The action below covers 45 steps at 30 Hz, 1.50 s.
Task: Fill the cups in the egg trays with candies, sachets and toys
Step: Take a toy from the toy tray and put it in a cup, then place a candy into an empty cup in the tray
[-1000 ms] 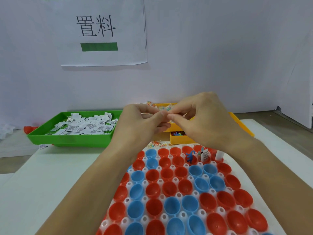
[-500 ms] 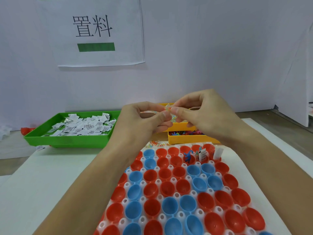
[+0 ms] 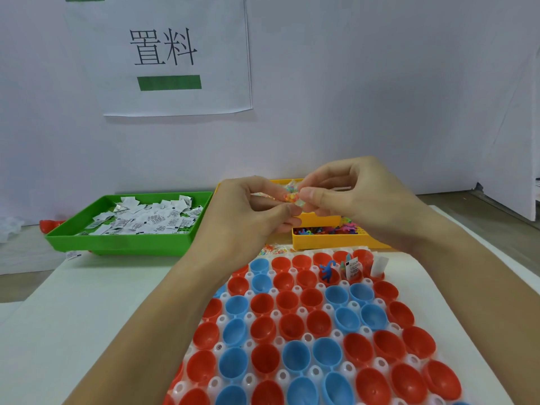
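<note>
A small clear candy packet point(image 3: 292, 195) with bright beads inside is held up in the air, above the far end of the egg tray point(image 3: 292, 372). Both hands have it. The left hand point(image 3: 248, 211) pinches one side with thumb and fingers, and the right hand point(image 3: 353, 197) pinches the other side, so each grip is closed tight on the packet. It looks like the person is pulling one packet away from a strip of them.

The tray sits on the white tabletop point(image 3: 87, 311) and is full of red and blue cups point(image 3: 264, 328). Only a few cups in the far right corner have things in them: a blue toy point(image 3: 328, 270) stands in one, and white sachets point(image 3: 353, 266) stick up from the ones next to it. Nearly all the other cups look empty, so I think the job has only just begun.

Behind the tray, a green bin point(image 3: 122, 244) holds a heap of white sachets, and a yellow bin point(image 3: 324, 242) holds little colourful toys. A few more candy packets point(image 3: 271, 250) lie on the tabletop just past the tray.

Compared with half a second ago, the hands have stayed close together, and the packet now shows more clearly between the fingers. The cups look the same as before.
</note>
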{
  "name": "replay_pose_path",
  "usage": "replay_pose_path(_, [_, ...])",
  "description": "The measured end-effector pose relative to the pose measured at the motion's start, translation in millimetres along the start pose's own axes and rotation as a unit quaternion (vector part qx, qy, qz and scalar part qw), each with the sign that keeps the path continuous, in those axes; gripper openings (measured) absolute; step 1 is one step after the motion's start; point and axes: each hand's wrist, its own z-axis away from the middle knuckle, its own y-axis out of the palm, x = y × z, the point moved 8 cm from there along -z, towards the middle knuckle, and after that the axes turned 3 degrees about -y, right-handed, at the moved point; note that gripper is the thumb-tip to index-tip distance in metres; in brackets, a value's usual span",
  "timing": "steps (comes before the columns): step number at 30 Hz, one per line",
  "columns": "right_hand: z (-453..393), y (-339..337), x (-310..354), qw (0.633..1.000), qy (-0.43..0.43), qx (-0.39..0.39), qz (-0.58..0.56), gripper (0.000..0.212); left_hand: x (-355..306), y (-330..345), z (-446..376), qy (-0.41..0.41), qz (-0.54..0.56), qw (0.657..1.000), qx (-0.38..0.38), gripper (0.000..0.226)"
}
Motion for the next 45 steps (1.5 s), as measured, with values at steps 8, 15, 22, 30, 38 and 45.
replay_pose_path(8, [0.2,-0.3,-3.6,1.000,0.007,0.008,-0.017,0.004,5.5,1.8,-1.2,-0.009,-0.062,0.998,0.004,0.011])
replay_pose_path(15, [1.6,0.9,-22.0,0.967,0.033,0.122,0.220,0.017,16.3,-19.6,-7.2,-0.038,-0.203,0.978,-0.021,0.011])
replay_pose_path(22, [8.0,21.1,-37.8,0.934,0.056,0.196,0.295,0.017,23.1,-62.8,-14.1,-0.059,-0.197,0.974,-0.090,0.003])
replay_pose_path(30, [12.9,35.0,-45.3,0.921,0.077,0.225,0.308,0.019,41.5,-123.9,-13.7,-0.088,-0.193,0.962,-0.173,0.005])
replay_pose_path(38, [13.5,32.8,-43.1,0.919,0.081,0.227,0.313,0.024,53.3,-169.6,-7.6,-0.099,-0.167,0.949,-0.246,0.010])
replay_pose_path(45, [13.0,32.9,-40.3,0.923,0.076,0.226,0.303,0.022,54.6,-165.8,-10.3,-0.098,-0.170,0.952,-0.235,0.009])
